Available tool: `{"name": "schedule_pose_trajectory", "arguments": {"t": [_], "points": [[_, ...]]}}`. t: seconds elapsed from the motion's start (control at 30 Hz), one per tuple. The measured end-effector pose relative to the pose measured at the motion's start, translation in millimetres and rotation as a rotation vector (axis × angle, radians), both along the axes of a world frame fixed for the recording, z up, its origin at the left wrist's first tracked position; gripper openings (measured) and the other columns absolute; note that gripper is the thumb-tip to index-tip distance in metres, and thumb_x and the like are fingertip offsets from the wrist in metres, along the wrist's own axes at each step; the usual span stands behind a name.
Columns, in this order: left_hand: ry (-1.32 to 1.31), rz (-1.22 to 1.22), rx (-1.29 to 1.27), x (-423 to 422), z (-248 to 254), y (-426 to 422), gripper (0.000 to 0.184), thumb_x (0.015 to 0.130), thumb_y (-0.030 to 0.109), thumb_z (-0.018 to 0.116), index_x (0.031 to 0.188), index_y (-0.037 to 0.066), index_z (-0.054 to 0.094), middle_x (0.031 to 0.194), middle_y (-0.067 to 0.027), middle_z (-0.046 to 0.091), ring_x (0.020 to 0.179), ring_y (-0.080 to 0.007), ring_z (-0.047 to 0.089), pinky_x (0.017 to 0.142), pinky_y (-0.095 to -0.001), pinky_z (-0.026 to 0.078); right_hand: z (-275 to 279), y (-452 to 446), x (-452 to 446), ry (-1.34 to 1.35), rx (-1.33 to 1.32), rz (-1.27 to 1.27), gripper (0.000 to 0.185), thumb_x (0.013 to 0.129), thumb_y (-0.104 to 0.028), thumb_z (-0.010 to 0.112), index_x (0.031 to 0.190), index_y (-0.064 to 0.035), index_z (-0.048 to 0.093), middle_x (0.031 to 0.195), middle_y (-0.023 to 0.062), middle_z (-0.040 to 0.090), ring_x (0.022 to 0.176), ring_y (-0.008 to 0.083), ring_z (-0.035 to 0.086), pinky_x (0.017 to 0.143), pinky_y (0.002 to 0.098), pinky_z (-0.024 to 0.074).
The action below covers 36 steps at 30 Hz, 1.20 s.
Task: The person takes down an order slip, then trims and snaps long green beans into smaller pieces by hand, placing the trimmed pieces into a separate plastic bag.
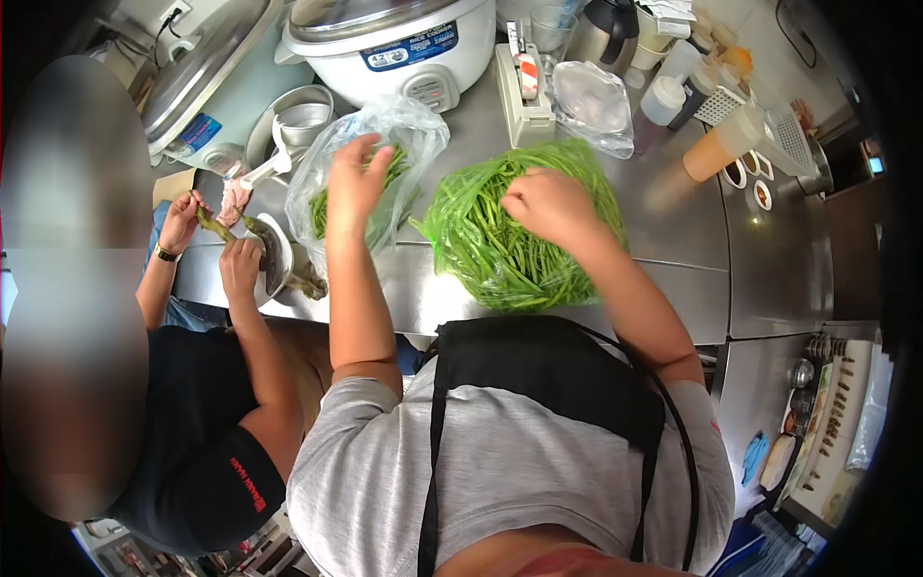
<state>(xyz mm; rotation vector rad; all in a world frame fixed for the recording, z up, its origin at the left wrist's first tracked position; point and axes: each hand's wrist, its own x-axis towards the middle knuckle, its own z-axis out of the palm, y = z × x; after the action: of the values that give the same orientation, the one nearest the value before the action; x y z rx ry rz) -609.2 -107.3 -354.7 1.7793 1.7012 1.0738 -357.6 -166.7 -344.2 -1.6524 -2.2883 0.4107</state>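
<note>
My left hand (356, 185) is over a clear plastic bag (411, 123), its thumb and fingers apart and nothing visible between them. Inside that bag lie green stalk pieces (319, 213). A larger, light-green plastic bag (577, 159) stands open in front of me, full of long, thin green stalks (495, 252) that look like green beans. Over its right half, my right hand (550, 204) has its fingers curled in against the stalks. Whatever it may pinch is hidden.
At left a co-worker's hands (240, 267) hold a greenish-brown stalk by a white bowl (277, 252). Rice cookers (385, 48) line the back, beside a tape dispenser (524, 96). Squeeze bottles (723, 142) and small sauce dishes (762, 195) stand on the steel counter (673, 226) at right.
</note>
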Motion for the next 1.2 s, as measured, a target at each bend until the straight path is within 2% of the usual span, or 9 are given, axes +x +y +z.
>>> {"name": "schedule_pose_trajectory", "arguments": {"t": [0.07,0.13,0.27,0.47,0.7,0.8,1.0,1.1,1.2], "points": [[-0.291,-0.179,0.095,27,-8,-1,0.024,0.075,0.013,0.06,0.095,0.001,0.058,0.083,-0.0116,0.059,0.074,-0.0171,0.056,0.069,-0.0262,0.044,-7,4,-17,-0.134,0.054,-0.045,0.025,0.072,-0.031,0.055,0.074,-0.0077,0.063,0.078,0.0117,0.058,0.077,0.028,0.056,0.067,0.0385,0.0441],[-0.072,-0.241,0.243,59,14,-20,0.02,0.076,0.013,0.058,0.093,0.001,0.058,0.083,-0.011,0.059,0.075,-0.0192,0.056,0.069,-0.0286,0.044,-21,10,-24,-0.176,0.07,-0.026,0.026,0.073,-0.031,0.054,0.075,-0.0061,0.063,0.08,0.0117,0.059,0.077,0.0285,0.057,0.067,0.0398,0.0443],[-0.062,-0.48,0.253,86,22,-34,0.017,0.076,0.01,0.054,0.091,0.001,0.058,0.084,-0.0157,0.057,0.082,-0.0289,0.054,0.074,-0.0343,0.042,-26,14,-25,-0.248,0.077,-0.048,0.02,0.074,-0.024,0.053,0.074,-0.0068,0.062,0.083,0.0081,0.058,0.082,0.025,0.055,0.071,0.0405,0.0405],[-0.025,-0.72,0.235,109,17,-46,0.02,0.079,0.013,0.049,0.095,0.003,0.055,0.083,-0.0162,0.057,0.083,-0.0341,0.052,0.078,-0.0399,0.039,20,-16,5,-0.114,0.426,-0.003,0.009,0.073,-0.018,0.056,0.075,-0.0096,0.06,0.074,0.0047,0.055,0.075,0.0232,0.051,0.072,0.0369,0.0364],[0.097,-0.67,0.102,120,33,-58,0.018,0.08,0.018,0.048,0.09,0.004,0.051,0.076,-0.0179,0.057,0.073,-0.0361,0.054,0.063,-0.044,0.042,36,-29,27,-0.029,0.459,-0.023,0.01,0.075,-0.017,0.056,0.082,-0.0108,0.06,0.075,0.0051,0.053,0.073,0.0224,0.05,0.071,0.0352,0.0365],[0.312,-0.594,0.039,123,39,-64,0.016,0.08,0.019,0.048,0.081,0.004,0.051,0.071,-0.017,0.057,0.068,-0.0357,0.055,0.059,-0.0446,0.043,30,-29,29,-0.078,0.524,-0.052,0.011,0.075,-0.017,0.056,0.083,-0.0108,0.06,0.075,0.005,0.053,0.074,0.0221,0.051,0.07,0.0347,0.0365],[0.344,-0.485,0.069,127,32,-70,0.015,0.079,0.018,0.049,0.075,0.003,0.051,0.067,-0.0163,0.057,0.065,-0.0341,0.056,0.056,-0.0442,0.043,24,-32,24,-0.326,0.453,-0.048,0.01,0.072,-0.015,0.057,0.08,-0.0093,0.058,0.07,0.0059,0.051,0.069,0.0227,0.051,0.062,0.0359,0.0386],[0.317,-0.489,-0.001,130,32,-72,0.016,0.079,0.018,0.048,0.076,0.003,0.051,0.069,-0.0165,0.057,0.067,-0.0344,0.056,0.058,-0.044,0.043,5,-21,31,-0.116,0.508,-0.029,0.007,0.073,-0.014,0.053,0.075,-0.0071,0.055,0.066,0.007,0.05,0.06,0.0233,0.049,0.055,0.0336,0.0384],[0.166,-0.501,0.04,130,26,-74,0.016,0.08,0.019,0.048,0.077,0.003,0.051,0.071,-0.0177,0.056,0.07,-0.0344,0.055,0.06,-0.0438,0.042,-5,-17,33,0.558,0.137,-0.128,0.009,0.076,-0.012,0.046,0.071,-0.005,0.05,0.06,0.0047,0.047,0.054,0.0186,0.045,0.05,0.0287,0.0364]]}}
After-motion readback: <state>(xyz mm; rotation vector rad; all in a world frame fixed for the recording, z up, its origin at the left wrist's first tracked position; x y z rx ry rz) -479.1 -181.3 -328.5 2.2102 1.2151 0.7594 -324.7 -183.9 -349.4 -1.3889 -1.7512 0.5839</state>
